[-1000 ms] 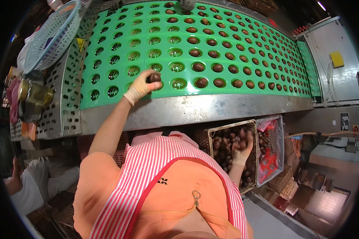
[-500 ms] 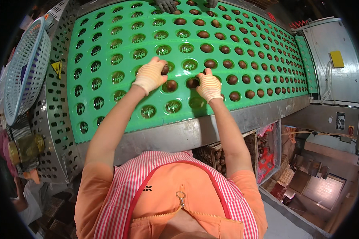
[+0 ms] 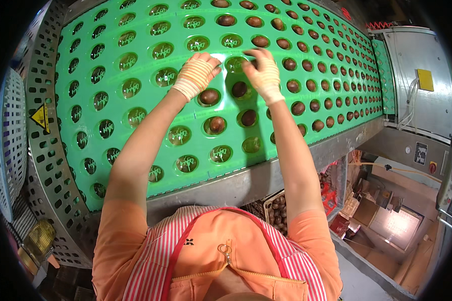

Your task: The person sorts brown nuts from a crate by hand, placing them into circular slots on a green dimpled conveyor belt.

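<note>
A wide green tray [image 3: 135, 65] of round cups slopes away from the person, framed by a perforated grey metal rim [image 3: 45, 165]. Many cups toward the right hold brown round nuts; those on the left show only their printed bottoms. Both bare forearms stretch forward and up over the tray, nearly parallel, elbows low by the striped apron [image 3: 150, 266]. The left hand [image 3: 196, 75], in a pale knit glove, lies palm down with fingers curled toward the empty cup [image 3: 234, 63] between the two hands; whether it grips anything I cannot tell. The right hand [image 3: 263, 72], gloved alike, bends its fingers down at the same cup's right edge, fingertips pinched together, though what they hold is hidden. Just below the left hand sits a brown nut [image 3: 209, 96] in its cup, touching nothing else. Another nut [image 3: 239, 89] lies near the right wrist. Under the tray's edge, a crate of nuts [image 3: 278, 213] shows beside the right elbow.
</note>
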Demonstrator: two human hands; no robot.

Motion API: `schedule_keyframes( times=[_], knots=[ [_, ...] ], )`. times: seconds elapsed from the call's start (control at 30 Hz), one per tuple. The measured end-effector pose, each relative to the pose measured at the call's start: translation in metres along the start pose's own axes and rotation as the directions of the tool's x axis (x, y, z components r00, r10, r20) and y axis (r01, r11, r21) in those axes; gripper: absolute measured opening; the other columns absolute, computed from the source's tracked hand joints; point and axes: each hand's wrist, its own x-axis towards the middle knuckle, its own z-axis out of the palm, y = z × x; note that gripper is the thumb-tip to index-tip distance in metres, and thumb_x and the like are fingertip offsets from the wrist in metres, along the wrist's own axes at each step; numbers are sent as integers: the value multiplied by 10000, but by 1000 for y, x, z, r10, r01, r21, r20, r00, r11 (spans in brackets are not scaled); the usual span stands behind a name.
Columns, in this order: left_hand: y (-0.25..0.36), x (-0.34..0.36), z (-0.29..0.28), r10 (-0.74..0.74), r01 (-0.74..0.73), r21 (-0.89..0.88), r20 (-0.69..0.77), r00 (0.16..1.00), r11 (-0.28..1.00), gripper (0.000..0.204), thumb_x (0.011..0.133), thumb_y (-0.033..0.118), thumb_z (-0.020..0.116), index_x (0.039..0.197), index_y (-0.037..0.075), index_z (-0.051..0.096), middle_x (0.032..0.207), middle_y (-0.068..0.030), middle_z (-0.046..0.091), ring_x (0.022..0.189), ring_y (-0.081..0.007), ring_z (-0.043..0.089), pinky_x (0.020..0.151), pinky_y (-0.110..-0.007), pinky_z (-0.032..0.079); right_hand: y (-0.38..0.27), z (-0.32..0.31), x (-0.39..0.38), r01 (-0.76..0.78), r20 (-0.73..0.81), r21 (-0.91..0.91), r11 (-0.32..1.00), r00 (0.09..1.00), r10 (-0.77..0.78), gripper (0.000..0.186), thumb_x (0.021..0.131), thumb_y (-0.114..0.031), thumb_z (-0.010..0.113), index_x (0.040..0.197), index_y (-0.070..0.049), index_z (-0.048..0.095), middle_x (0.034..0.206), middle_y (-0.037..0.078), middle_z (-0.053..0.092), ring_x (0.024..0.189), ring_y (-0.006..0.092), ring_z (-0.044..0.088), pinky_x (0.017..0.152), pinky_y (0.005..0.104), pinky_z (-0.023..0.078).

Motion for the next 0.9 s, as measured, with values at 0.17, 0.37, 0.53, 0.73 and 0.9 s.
schedule_keyframes(
  times=[0.17, 0.37, 0.53, 0.73, 0.9],
  knots=[
    [14, -19, -22, 30, -15, 52, -315, 949, 999, 268, 923, 265, 577, 1164, 165, 635, 1115, -102, 601, 1080, -307, 544, 979, -442, 412, 34, 23, -14, 171, -99, -299, 939, 973, -209, 245, 848, -201, 633, 1088, -197, 677, 1274, 104, 573, 1185, 348, 515, 971, 469, 455],
    [81, -95, -64, -14, 74, -152, 365, 931, 986, 371, 866, 297, 637, 1185, 108, 620, 1111, -146, 608, 1078, -319, 559, 905, -432, 480, 8, -29, -109, 233, 300, -209, 950, 940, -165, 355, 773, -40, 626, 1098, -175, 677, 1198, 86, 607, 1067, 334, 576, 919, 414, 502],
    [114, -98, -17, 136, -196, 193, 285, 949, 961, 244, 828, 200, 610, 1047, 97, 643, 1024, -118, 611, 942, -317, 593, 793, -438, 524, 10, -13, -160, 31, 121, -396, 918, 992, 19, 416, 741, -110, 710, 1139, -137, 595, 1088, 119, 578, 1002, 359, 553, 860, 468, 490],
    [168, -5, -4, 211, -282, 241, 282, 936, 929, 153, 791, 104, 574, 888, 16, 655, 937, -215, 654, 922, -399, 629, 840, -497, 499, -10, -24, -204, -117, -281, -86, 989, 956, 89, 189, 698, -84, 629, 874, -17, 614, 960, 210, 621, 880, 411, 603, 788, 503, 500],
    [141, 48, 98, 341, -350, 231, 80, 937, 908, 496, 914, 267, 592, 1279, -59, 510, 1268, -259, 560, 1167, -432, 523, 1013, -467, 424, 10, -78, -328, -179, -438, -100, 979, 891, 118, 380, 778, -287, 678, 1082, -67, 614, 1208, 157, 542, 1142, 352, 499, 933, 476, 460]
  ],
)
